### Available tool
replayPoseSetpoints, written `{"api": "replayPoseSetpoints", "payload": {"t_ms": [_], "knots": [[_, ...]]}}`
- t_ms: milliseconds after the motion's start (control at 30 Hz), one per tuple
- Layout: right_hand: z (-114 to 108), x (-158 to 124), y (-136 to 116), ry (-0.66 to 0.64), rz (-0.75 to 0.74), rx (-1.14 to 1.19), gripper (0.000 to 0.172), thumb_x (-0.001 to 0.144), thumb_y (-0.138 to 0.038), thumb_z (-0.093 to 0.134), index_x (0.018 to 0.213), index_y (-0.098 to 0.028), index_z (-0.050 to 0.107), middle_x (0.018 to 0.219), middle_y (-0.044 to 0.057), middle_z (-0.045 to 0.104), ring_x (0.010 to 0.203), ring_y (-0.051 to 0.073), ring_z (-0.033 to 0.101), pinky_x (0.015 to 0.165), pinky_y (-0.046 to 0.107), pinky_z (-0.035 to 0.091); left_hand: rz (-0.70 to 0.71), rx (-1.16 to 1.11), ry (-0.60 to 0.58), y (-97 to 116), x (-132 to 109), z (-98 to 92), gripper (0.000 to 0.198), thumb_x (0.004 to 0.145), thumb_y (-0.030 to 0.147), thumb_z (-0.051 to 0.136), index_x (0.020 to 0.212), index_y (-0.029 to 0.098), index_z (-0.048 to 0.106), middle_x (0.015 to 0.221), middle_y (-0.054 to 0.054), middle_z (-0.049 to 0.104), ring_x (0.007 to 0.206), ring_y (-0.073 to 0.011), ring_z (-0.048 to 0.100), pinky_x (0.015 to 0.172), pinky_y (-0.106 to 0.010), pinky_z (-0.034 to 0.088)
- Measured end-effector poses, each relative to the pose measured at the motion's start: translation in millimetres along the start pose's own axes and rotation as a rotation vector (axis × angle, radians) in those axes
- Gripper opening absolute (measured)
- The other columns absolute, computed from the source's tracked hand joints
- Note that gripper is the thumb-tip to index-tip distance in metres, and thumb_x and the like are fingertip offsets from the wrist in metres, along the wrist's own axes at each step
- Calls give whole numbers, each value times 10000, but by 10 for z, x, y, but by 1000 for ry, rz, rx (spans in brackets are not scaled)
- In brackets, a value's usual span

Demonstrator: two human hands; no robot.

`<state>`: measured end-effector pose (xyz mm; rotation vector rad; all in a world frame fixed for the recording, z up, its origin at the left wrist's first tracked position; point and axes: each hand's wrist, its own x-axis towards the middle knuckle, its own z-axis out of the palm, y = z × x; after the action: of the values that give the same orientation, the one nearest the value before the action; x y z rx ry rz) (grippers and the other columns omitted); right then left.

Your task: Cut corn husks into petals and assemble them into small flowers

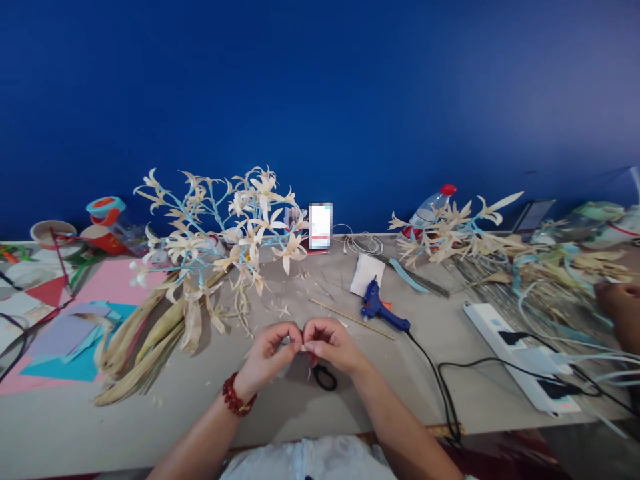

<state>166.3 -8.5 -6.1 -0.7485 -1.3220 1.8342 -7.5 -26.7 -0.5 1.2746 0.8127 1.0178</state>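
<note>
My left hand (275,350) and my right hand (330,343) meet above the front middle of the table. Both are closed in a pinch, fingertips together, on a small pale piece (303,347). Most of it is hidden by the fingers, so its kind is unclear. Just under my right hand lie scissors with a black handle loop (326,379); the rest of them is covered. Beyond the hands a thin wooden stick (353,319) and a blue glue gun (380,308) rest on the table. Cream husk flowers on light-blue stems (250,227) stand at the back left.
Dried corn husks (145,340) and coloured paper (65,360) lie to the left. A white power strip (517,360) with black cords is at the right. Behind it are more husk flowers (445,230) and a bottle (430,207). A co-worker's hand (620,307) shows at the far right.
</note>
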Motion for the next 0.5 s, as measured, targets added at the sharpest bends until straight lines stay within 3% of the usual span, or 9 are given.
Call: {"api": "replayPoseSetpoints", "payload": {"t_ms": [133, 233, 300, 400, 500], "knots": [[-16, 14, 32, -18, 6, 243, 141, 710, -260, 654, 668, -164, 560, 495, -42, 581, 357, 81, 492, 365, 179, 432, -16, -240, -8, -28, 4, 39, 238, 793, 360, 662, 696, 158, 582, 644, 0, 524, 609, -129, 450, 602, -249, 348], [-60, 22, 14, 27, -62, 381, 119, 703, -226, 623, 639, -168, 543, 443, -60, 538, 301, 60, 403, 318, 170, 408, 58, -321, 21, -9, 7, 52, 255, 797, 359, 661, 656, 163, 579, 585, 19, 467, 621, -135, 448, 743, -310, 397], [-68, 16, -17, 57, -55, 349, 93, 708, -222, 628, 677, -161, 566, 490, -45, 569, 336, 65, 440, 333, 171, 428, 79, -326, 35, 6, 6, 45, 246, 803, 346, 658, 657, 162, 583, 577, 20, 460, 636, -139, 453, 780, -322, 392], [-16, -2, -58, 30, -4, 207, 130, 717, -253, 669, 766, -150, 609, 598, -17, 619, 431, 84, 531, 389, 186, 477, 24, -312, 30, -4, -4, 26, 229, 787, 336, 679, 679, 154, 593, 634, 2, 504, 627, -128, 436, 629, -256, 353], [63, -11, -62, 19, -2, 121, 140, 723, -248, 690, 714, -150, 591, 552, -37, 595, 412, 66, 522, 396, 158, 452, -19, -294, 21, -46, -14, 19, 225, 774, 333, 694, 693, 148, 595, 652, -3, 520, 608, -119, 427, 579, -239, 314]]}}
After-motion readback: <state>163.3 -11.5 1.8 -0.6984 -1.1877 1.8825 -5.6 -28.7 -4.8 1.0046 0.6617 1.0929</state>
